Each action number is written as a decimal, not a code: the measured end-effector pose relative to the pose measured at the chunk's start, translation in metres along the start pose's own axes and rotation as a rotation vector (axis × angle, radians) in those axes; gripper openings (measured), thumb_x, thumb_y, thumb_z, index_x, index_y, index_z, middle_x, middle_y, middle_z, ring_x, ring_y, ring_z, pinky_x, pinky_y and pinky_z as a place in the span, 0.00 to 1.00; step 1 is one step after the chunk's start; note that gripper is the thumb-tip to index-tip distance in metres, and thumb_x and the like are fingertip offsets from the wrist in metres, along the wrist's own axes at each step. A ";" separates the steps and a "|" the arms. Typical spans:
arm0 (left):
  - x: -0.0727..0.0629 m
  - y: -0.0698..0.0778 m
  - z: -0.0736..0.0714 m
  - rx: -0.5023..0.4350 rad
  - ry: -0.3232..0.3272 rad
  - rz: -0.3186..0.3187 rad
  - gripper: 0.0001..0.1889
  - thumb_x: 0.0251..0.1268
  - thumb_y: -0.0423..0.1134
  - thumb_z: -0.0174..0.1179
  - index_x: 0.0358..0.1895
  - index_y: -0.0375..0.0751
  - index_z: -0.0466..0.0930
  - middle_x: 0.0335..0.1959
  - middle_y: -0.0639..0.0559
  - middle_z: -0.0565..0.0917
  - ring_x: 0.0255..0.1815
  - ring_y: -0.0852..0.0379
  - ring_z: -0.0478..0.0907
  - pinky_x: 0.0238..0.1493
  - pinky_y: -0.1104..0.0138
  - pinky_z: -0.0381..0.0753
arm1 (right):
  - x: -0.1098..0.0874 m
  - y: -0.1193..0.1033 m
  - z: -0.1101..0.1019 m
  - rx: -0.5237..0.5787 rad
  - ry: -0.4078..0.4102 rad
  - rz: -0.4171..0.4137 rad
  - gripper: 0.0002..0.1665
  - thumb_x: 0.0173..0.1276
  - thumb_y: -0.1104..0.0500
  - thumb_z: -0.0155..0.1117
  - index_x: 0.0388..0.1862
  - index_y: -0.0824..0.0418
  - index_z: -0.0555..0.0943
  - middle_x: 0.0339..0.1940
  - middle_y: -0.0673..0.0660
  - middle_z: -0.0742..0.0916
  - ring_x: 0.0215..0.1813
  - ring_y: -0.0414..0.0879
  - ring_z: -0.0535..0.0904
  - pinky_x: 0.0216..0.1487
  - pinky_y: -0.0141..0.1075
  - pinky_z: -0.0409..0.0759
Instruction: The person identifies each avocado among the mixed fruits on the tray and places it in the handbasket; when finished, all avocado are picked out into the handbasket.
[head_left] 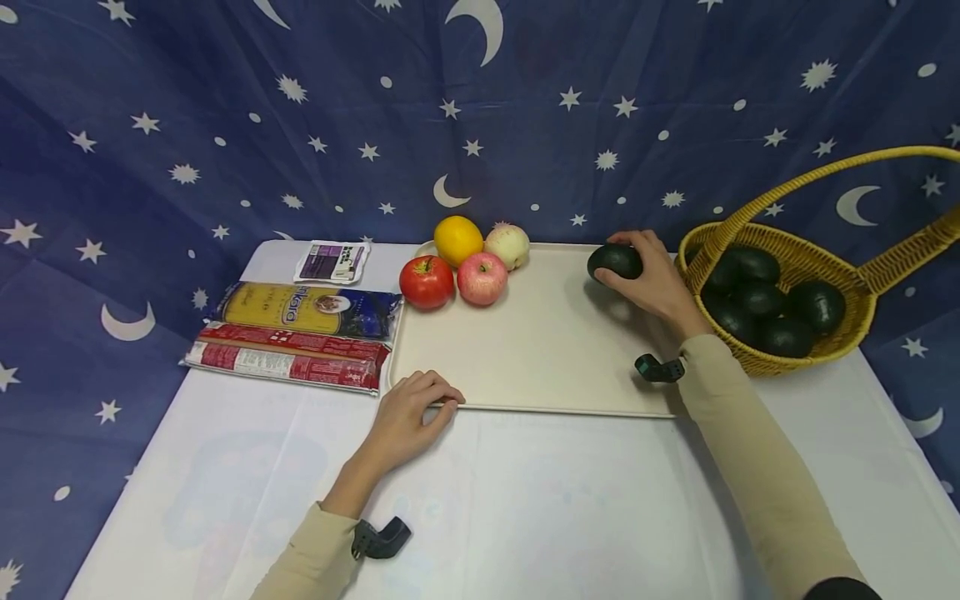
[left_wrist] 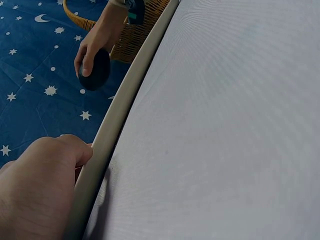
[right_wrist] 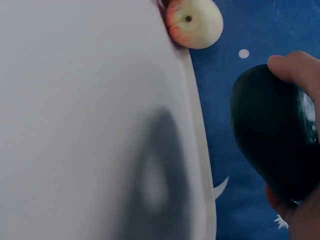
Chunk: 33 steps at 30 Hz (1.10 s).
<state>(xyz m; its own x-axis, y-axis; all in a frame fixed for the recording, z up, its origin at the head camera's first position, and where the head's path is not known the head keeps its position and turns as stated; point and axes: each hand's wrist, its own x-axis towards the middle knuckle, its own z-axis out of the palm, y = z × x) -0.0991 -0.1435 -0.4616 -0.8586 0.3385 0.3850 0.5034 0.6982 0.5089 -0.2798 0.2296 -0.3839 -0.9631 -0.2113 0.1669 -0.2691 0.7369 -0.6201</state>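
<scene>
My right hand (head_left: 649, 277) grips a dark green avocado (head_left: 615, 262) between thumb and fingers, over the far right part of a cream tray (head_left: 555, 350). In the right wrist view the avocado (right_wrist: 272, 130) is held past the tray's rim (right_wrist: 197, 115), and a dark shadow falls on the tray. Loosely bent, the fingers of my left hand (head_left: 414, 415) rest at the tray's near left edge. On the tray's far left are a tomato (head_left: 427, 282), a pink apple (head_left: 482, 278), a yellow round fruit (head_left: 458, 241) and a pale fruit with a reddish blush (head_left: 507, 246).
A yellow wicker basket (head_left: 862, 325) with a tall handle holds several avocados (head_left: 759, 300), right of the tray. Left of it lie a yellow-and-blue pasta packet (head_left: 307, 310), red packets (head_left: 288, 357) and a small purple-and-white packet (head_left: 332, 262). A starry blue cloth (head_left: 525, 117) hangs behind.
</scene>
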 end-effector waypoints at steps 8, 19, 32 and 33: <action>0.001 0.001 0.000 0.008 -0.003 -0.003 0.06 0.60 0.40 0.61 0.35 0.60 0.83 0.33 0.70 0.78 0.34 0.67 0.70 0.38 0.69 0.69 | -0.011 -0.013 -0.009 0.027 0.038 -0.037 0.38 0.56 0.38 0.67 0.62 0.50 0.70 0.60 0.59 0.71 0.62 0.56 0.64 0.59 0.58 0.64; 0.000 0.001 0.000 0.001 0.004 0.007 0.05 0.60 0.41 0.62 0.36 0.59 0.83 0.33 0.70 0.78 0.33 0.66 0.70 0.38 0.69 0.69 | -0.027 -0.024 -0.017 0.055 0.091 -0.095 0.36 0.55 0.42 0.70 0.62 0.48 0.72 0.60 0.58 0.71 0.61 0.54 0.66 0.59 0.58 0.67; 0.000 -0.001 0.001 0.010 0.006 0.019 0.06 0.61 0.40 0.60 0.35 0.60 0.83 0.33 0.69 0.78 0.33 0.67 0.69 0.37 0.70 0.69 | -0.050 -0.026 -0.031 0.092 0.166 -0.123 0.34 0.55 0.46 0.72 0.62 0.43 0.72 0.58 0.50 0.74 0.56 0.45 0.70 0.54 0.41 0.68; 0.000 -0.001 0.001 0.010 0.007 0.019 0.06 0.61 0.40 0.60 0.35 0.60 0.83 0.33 0.69 0.78 0.33 0.67 0.70 0.37 0.70 0.69 | -0.052 -0.026 -0.032 0.088 0.175 -0.128 0.34 0.55 0.47 0.72 0.62 0.43 0.73 0.58 0.50 0.74 0.56 0.44 0.70 0.54 0.40 0.67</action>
<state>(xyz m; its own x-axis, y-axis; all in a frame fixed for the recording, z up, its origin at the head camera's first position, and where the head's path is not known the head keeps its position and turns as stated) -0.0994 -0.1436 -0.4623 -0.8480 0.3478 0.4000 0.5190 0.6978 0.4937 -0.2230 0.2418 -0.3522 -0.9098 -0.1793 0.3743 -0.3950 0.6509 -0.6484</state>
